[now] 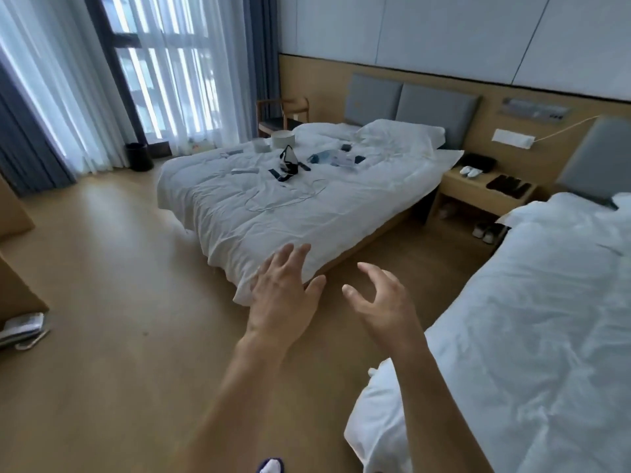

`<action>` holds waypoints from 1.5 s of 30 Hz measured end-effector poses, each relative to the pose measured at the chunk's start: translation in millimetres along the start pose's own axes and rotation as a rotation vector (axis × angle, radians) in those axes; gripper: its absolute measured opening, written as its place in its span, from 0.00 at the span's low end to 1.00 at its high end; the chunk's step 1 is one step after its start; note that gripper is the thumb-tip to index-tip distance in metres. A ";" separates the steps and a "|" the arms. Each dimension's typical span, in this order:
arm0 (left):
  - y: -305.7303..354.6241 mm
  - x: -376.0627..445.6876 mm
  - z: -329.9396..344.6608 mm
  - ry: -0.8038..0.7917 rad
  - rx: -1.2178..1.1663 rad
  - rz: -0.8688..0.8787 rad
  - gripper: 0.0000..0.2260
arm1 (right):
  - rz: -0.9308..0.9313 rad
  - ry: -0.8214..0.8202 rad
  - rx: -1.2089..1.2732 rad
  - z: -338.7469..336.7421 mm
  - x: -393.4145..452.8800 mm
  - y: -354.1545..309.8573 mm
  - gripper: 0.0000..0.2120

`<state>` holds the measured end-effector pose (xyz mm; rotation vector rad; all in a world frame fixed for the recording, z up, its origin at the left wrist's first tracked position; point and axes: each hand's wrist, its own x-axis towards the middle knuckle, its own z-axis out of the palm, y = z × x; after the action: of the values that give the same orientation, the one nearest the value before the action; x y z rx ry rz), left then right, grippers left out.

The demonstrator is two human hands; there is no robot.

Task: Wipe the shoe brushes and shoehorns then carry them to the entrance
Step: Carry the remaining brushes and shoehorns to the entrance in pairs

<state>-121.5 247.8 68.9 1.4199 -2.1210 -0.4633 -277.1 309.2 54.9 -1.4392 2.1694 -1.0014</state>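
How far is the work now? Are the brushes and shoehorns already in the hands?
Nothing looks done yet. Both the left hand and the right hand are open and empty, held out in the air over the floor. Dark items that may be the brushes lie on the nightstand between the beds, too small to identify. Wiping and carrying to the entrance are all left.

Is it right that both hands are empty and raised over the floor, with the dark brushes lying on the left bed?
Not quite. The head view shows the dark brushes on the nightstand between the beds. Left hand and right hand are empty over the floor.
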 end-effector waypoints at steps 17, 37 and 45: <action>-20.6 286.3 65.1 -0.237 -0.093 0.202 0.26 | 0.267 0.282 -0.054 20.9 241.8 7.5 0.26; 104.2 583.4 210.2 -0.160 0.024 0.281 0.27 | 0.194 0.256 0.055 -67.9 566.9 114.4 0.28; 183.9 651.4 312.9 -0.272 -0.022 0.450 0.26 | 0.350 0.388 -0.004 -119.5 613.9 192.0 0.26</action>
<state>-641.2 -286.8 81.6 0.8609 -2.5502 -0.5180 -737.0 -156.1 54.8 -0.8685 2.5737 -1.2155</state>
